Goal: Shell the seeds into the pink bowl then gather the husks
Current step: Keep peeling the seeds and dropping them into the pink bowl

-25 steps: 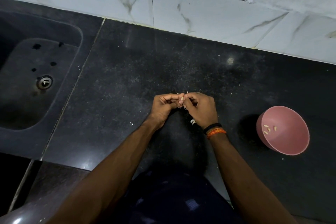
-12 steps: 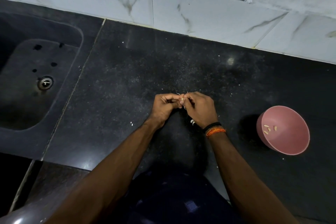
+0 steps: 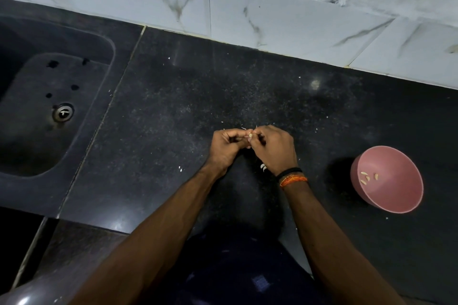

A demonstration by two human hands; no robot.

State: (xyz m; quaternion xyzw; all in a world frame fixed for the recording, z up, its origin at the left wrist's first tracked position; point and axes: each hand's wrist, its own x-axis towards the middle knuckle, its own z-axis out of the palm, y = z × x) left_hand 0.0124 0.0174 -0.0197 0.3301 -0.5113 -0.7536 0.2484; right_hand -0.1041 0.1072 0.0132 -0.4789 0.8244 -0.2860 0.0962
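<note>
Since a second ago: almost nothing has shifted. Both hands sit at the same spot over the tabletop, fingertips working against each other; the bowl has not moved.

Grip: left hand and right hand meet knuckle to knuckle, each pinching one small pale seed from opposite sides. Both grips are pressed together on it; no finger is spread.

Doing this step well, as I judge it: split the husk along its seam with a thumbnail, keep the kernel caught in one pinch, and let the husk drop close under the hands so the later gathering stays in one patch. Then carry the kernel over to the right instead of flicking it.

Pale pieces: a couple lie on the tabletop just beside the right wrist, probably husks or unshelled seeds.

Pink bowl: stands well apart to the right, a few shelled kernels inside.

Scattered flecks: tiny white bits dot the dark stone around the hands.

Sink: far left, not in use.

Hard to make out: whether the seed is already cracked, since the fingers cover most of it. Any stock of unshelled seeds is hidden or out of sight.
</note>
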